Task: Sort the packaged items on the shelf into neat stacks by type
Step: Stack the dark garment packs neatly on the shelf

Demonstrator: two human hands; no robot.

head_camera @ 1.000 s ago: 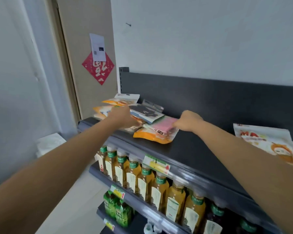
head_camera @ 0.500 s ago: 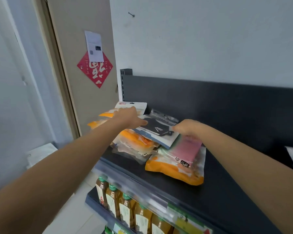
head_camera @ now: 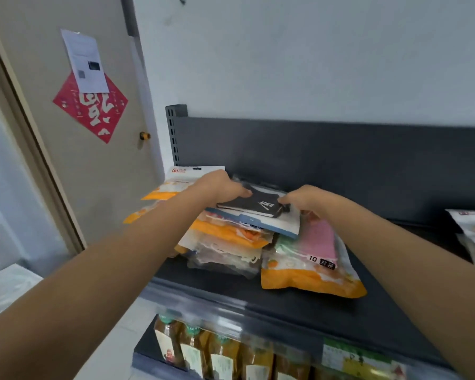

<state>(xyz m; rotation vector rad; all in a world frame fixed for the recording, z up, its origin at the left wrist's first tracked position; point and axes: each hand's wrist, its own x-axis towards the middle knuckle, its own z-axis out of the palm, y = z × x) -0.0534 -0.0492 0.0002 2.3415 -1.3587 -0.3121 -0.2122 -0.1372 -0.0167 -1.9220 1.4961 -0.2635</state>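
Dark shelf [head_camera: 299,300] | black sock pack [head_camera: 254,205] tops pile, long axis left-right | left hand [head_camera: 220,185], right hand [head_camera: 306,197] pinching its opposite ends | pink pack [head_camera: 320,242] right of pile

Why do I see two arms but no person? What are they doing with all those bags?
The camera sits on the person's head, looking forward and down, so you see only their arms. The left hand and right hand each hold a side of a black packet, which lies on top of a messy pile on the dark shelf. Beside the pile lies an orange bag with a pink packet resting on it. Drink bottles stand on the shelf below. The person is sorting the packets.
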